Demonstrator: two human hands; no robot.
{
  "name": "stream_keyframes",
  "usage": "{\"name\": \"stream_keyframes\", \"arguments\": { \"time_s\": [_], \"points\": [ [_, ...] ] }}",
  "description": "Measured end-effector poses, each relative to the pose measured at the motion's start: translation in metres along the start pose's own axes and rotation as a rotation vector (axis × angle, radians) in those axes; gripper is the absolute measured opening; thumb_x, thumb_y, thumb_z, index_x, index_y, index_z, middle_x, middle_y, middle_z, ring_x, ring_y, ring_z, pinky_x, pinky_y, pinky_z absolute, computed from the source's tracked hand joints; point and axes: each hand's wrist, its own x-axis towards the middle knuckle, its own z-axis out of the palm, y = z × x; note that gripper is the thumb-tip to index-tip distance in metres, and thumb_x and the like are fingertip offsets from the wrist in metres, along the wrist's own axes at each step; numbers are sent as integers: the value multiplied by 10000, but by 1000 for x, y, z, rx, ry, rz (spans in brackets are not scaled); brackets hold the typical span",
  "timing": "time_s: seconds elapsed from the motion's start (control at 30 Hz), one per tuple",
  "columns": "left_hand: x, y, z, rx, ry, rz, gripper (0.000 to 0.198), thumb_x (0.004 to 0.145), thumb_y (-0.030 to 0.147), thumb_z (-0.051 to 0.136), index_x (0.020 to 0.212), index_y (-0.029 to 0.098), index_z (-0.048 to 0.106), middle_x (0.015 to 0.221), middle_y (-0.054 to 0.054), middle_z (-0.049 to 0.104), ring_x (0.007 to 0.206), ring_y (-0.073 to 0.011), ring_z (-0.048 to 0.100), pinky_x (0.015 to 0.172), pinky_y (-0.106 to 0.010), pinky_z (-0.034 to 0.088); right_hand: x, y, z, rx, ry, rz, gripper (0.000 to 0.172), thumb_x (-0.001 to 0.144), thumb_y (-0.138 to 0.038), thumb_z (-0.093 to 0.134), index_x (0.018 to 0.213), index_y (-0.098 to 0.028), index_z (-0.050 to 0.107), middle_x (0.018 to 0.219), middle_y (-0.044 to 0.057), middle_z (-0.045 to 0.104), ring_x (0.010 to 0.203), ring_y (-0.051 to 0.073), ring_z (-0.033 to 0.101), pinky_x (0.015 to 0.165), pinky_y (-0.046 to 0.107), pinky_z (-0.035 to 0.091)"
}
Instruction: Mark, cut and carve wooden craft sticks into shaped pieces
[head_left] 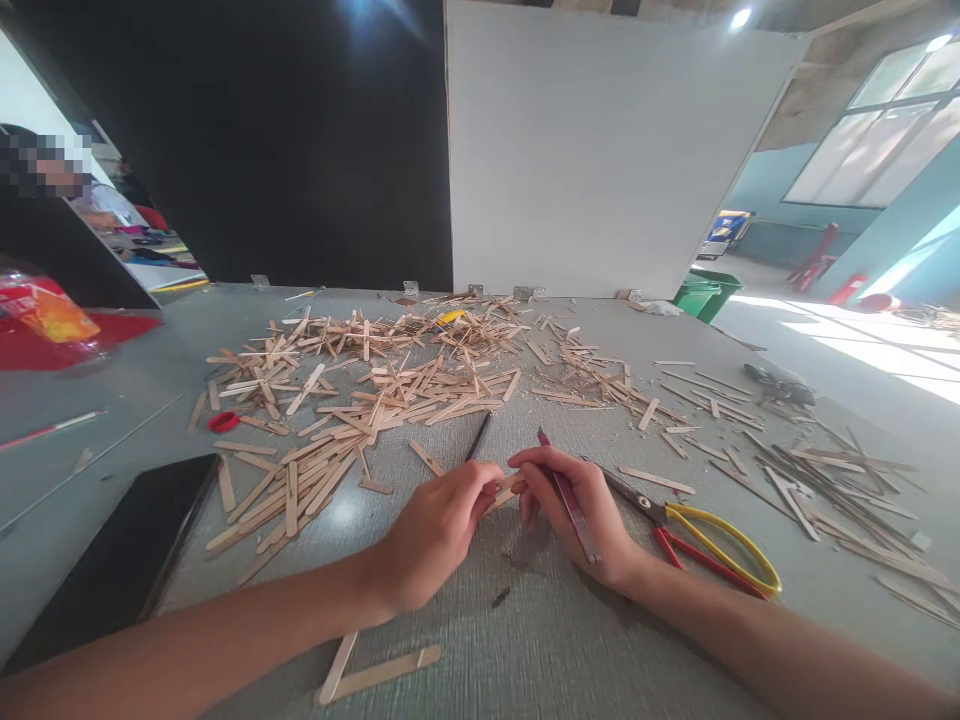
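Observation:
Close together above the middle of the table, both hands are closed at the fingertips. My left hand point(442, 515) pinches one end of a wooden craft stick point(504, 495). The other end is between the fingers of my right hand point(585, 510), which also carries a slim dark red tool point(568, 495) along its palm; its exact kind is unclear. Beside my right wrist lie cutters point(660, 515) with red and yellow handles. A dark thin rod point(480, 435) lies just beyond my left fingers. Two craft sticks point(386, 675) meet at an angle near the front edge.
A large heap of craft sticks point(405, 395) spreads behind my hands. Thin dark strips point(810, 475) lie at right. A black phone point(124, 560), red ring point(223, 422) and bottle point(49, 315) are at left. Panels point(600, 150) stand behind; another person point(105, 205) is far left.

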Motion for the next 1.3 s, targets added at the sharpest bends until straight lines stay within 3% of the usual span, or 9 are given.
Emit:
{"name": "stream_keyframes", "arguments": {
  "time_s": [0.23,0.33,0.43,0.6,0.73,0.83,1.07,1.2,1.3],
  "points": [
    [0,0,-1,-68,19,-65,192,1049,164,525,1231,225,536,1010,-37,684,795,-151,676,714,-269,546,-1,-3,2,-11,84,-14,209,1033,-321,537,1013,-196,704,655,-7,656,581,151,614,568,263,491],
    [2,-1,-3,-102,-14,-127,142,1052,196,549,1170,213,626,980,-42,719,785,-158,694,688,-261,533,-3,-2,2,59,104,-35,157,977,-223,570,995,-215,725,668,-10,675,605,159,635,593,271,514],
    [4,-1,-4,-152,-45,-177,141,1055,249,564,1046,193,693,860,-28,729,744,-158,691,661,-251,511,-6,1,1,136,73,-37,206,909,-147,584,1011,-234,740,777,9,738,684,175,687,676,301,558],
    [8,4,-9,-265,-102,-241,250,1075,341,520,1079,176,709,684,22,662,559,-111,578,529,-215,425,-6,6,2,219,96,-30,230,929,-169,570,1026,-255,760,944,39,762,890,227,737,820,385,615],
    [12,7,-11,-355,-94,-293,250,1080,352,495,1081,175,672,701,20,659,604,-118,599,563,-212,453,-3,6,4,232,127,-86,179,933,-155,634,967,-261,773,1097,35,734,979,216,733,908,372,608],
    [13,7,-12,-414,-94,-328,215,1063,360,527,1065,180,644,707,17,668,623,-124,609,582,-217,464,-2,8,4,173,141,-127,127,948,-174,676,964,-264,765,1168,37,719,959,205,740,873,347,603],
    [15,12,-12,-535,-132,-429,205,1019,361,610,938,184,675,703,13,675,555,-102,525,513,-211,387,-4,6,2,111,147,-78,114,935,-194,645,983,-247,734,868,25,716,835,227,725,777,376,596],
    [15,17,-12,-655,-188,-502,207,991,389,659,994,183,679,733,5,694,571,-110,577,521,-209,432,-6,5,1,118,127,-85,191,947,-179,558,1011,-260,720,550,-44,516,740,215,632,729,347,566],
    [16,18,-12,-759,-234,-530,259,1011,424,622,1062,180,689,849,-39,759,540,-100,605,534,-225,481,-7,6,-1,76,133,-82,186,943,-176,560,1026,-261,702,552,-55,492,707,202,608,684,317,530]
  ]
}}
